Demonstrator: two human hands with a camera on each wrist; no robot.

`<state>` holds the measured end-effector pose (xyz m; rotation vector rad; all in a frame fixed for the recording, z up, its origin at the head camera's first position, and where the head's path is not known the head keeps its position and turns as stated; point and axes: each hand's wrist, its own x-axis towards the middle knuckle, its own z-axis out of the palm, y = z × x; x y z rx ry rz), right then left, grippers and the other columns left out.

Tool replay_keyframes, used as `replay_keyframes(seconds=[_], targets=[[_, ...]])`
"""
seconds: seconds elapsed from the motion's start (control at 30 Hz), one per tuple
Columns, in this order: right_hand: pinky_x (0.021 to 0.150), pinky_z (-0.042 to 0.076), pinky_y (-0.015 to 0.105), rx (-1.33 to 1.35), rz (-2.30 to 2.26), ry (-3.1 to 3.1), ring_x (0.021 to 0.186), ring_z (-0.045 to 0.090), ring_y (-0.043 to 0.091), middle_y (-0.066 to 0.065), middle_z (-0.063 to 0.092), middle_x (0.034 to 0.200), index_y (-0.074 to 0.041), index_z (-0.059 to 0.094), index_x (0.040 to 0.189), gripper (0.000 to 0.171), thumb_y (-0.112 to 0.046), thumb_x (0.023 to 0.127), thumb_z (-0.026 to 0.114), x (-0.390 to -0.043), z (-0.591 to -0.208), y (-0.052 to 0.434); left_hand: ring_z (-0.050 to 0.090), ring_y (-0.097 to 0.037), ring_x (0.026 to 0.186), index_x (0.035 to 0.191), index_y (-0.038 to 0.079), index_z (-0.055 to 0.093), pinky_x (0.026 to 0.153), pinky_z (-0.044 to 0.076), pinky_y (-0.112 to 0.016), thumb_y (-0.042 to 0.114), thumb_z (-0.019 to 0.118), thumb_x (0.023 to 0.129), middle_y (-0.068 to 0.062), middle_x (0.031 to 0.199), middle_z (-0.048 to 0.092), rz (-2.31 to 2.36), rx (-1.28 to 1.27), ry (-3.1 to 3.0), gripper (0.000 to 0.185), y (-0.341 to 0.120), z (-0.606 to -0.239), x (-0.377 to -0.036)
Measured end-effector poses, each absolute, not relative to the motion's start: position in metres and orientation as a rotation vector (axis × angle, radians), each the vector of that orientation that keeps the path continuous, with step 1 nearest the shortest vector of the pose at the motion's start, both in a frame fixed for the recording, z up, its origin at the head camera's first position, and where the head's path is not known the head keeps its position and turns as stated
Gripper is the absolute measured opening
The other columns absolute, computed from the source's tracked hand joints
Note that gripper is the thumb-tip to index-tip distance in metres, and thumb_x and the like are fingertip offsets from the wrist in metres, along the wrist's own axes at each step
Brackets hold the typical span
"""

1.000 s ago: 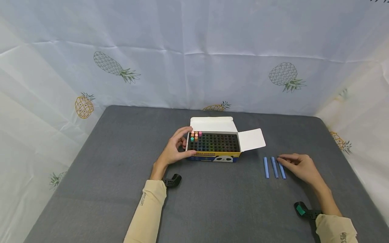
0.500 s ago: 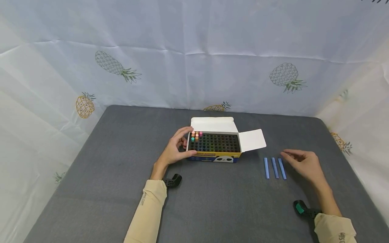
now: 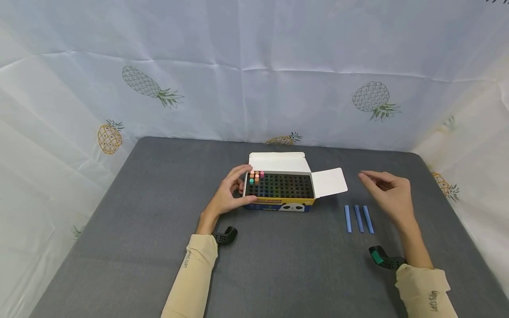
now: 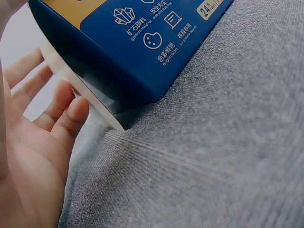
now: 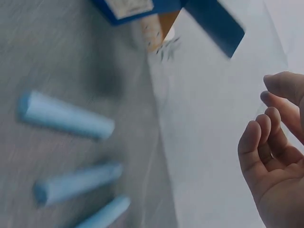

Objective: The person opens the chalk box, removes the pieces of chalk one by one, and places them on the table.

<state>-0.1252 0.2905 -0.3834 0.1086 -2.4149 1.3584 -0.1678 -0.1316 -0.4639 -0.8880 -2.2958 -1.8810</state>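
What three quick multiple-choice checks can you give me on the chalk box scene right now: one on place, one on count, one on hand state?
1. Where do the blue chalk sticks lie?
A. inside the box
B. on the table right of the box
C. in the left hand

2. How many blue sticks lie there?
A. two
B. three
C. five

3. What is the right hand doing?
A. hovering, holding nothing
B. gripping a stick
C. pressing the lid

Answers: 1 B, they lie on the grey table beside the chalk box. 2 B, three lie side by side. 3 A, its fingers are loose and raised, while the left hand holds the box's end.
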Motion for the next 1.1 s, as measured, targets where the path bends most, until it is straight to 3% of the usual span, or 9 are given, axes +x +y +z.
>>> replay_keyframes(seconds=[0.17,0.53,0.73,0.87,1.1], targets=[[0.060,0.041,0.017,0.214,1.407,-2.338,0.064,0.050,0.003,-0.020,0.064,0.078,0.009,0.076,0.109,0.020,-0.001,0.092,0.073,-0.132,-0.369,0.267,0.044,-0.024,0.075,0.152,0.005,0.046,0.071,0.042,-0.030,0.010,0.082,0.085,-0.017,0.158,0.038,-1.862,-0.891,-2.304,0.076,-0.132,-0.462,-0.168],[0.056,0.038,0.021,0.449,1.487,-2.308,0.061,0.046,0.006,-0.017,0.061,0.075,0.004,0.079,0.106,0.017,0.001,0.090,0.075,-0.147,-0.354,0.195,0.044,-0.026,0.076,0.152,0.003,0.046,0.071,0.042,-0.032,0.009,0.082,0.085,-0.018,0.158,0.038,-1.870,-0.897,-2.296,0.077,-0.133,-0.461,-0.169],[0.055,0.036,0.024,0.536,1.532,-2.344,0.057,0.043,0.010,-0.005,0.059,0.073,-0.002,0.081,0.104,0.015,-0.005,0.091,0.076,-0.152,-0.359,0.160,0.043,-0.027,0.076,0.152,0.002,0.046,0.071,0.042,-0.032,0.003,0.082,0.083,-0.019,0.157,0.038,-1.874,-0.901,-2.294,0.077,-0.131,-0.462,-0.169],[0.056,0.038,0.024,0.593,1.585,-2.363,0.057,0.044,0.010,0.007,0.061,0.074,0.001,0.080,0.107,0.017,-0.005,0.091,0.076,-0.155,-0.366,0.139,0.043,-0.029,0.075,0.151,0.000,0.046,0.070,0.042,-0.033,-0.002,0.081,0.081,-0.020,0.157,0.038,-1.875,-0.896,-2.289,0.078,-0.130,-0.462,-0.169],[0.061,0.044,0.024,0.662,1.598,-2.477,0.059,0.050,0.008,0.015,0.065,0.076,0.005,0.077,0.111,0.023,-0.009,0.093,0.074,-0.163,-0.380,0.111,0.044,-0.026,0.075,0.152,0.002,0.045,0.070,0.043,-0.031,0.007,0.082,0.085,-0.018,0.157,0.038,-1.879,-0.905,-2.279,0.077,-0.131,-0.465,-0.167]])
